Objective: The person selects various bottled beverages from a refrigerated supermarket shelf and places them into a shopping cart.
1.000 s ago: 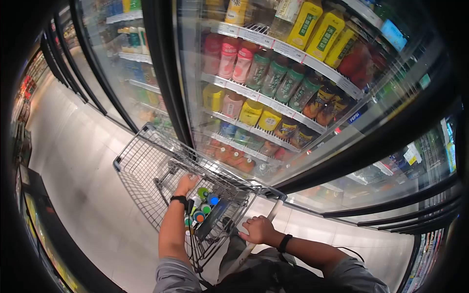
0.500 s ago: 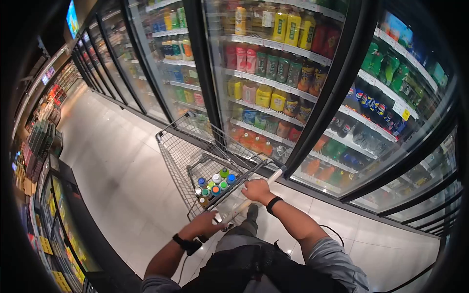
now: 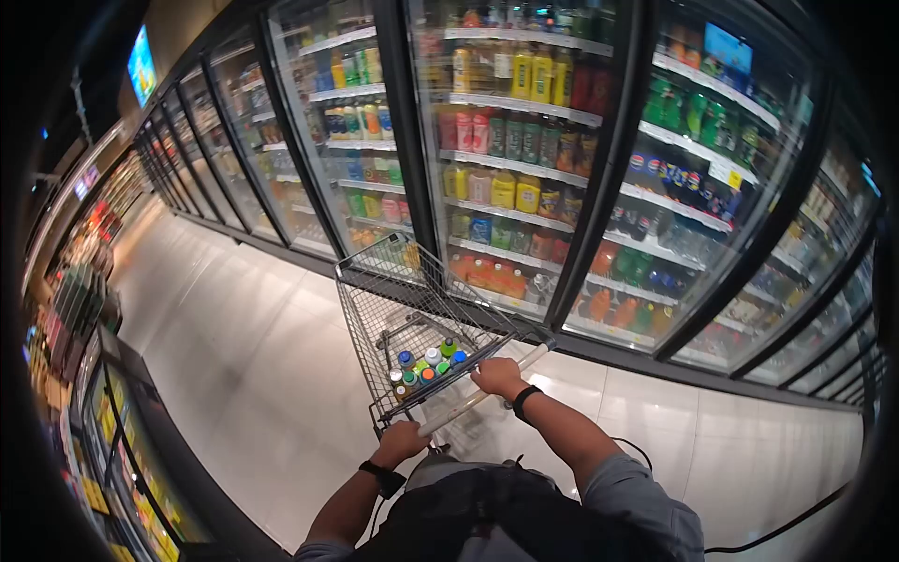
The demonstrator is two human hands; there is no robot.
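A wire shopping cart (image 3: pixel 361 337) stands in front of me, angled toward the glass fridge doors. My right hand (image 3: pixel 498 377) is closed around its pale handle bar (image 3: pixel 468 403), nearer the far right end. At the bar's left end, my left hand (image 3: pixel 401 442) is wrapped on the grip, though its fingertips are partly hidden. Several bottles stand grouped at the near end of the basket, their caps facing up; among them are a blue-capped bottle (image 3: pixel 405 359) and an orange-capped bottle (image 3: pixel 428 375). Dark bands circle both wrists.
Tall glass-door fridges (image 3: pixel 421 140) full of drinks line the right side, close to the cart's front corner. On the left runs a low dark display case (image 3: pixel 150 421). Pale tiled floor (image 3: pixel 243 347) stretches along the aisle. A black cable (image 3: pixel 787 539) trails at lower right.
My left hand has moved onto the handle bar and closed on it. The view has shifted, so the cart appears slightly farther right and lower. My right hand keeps its hold.
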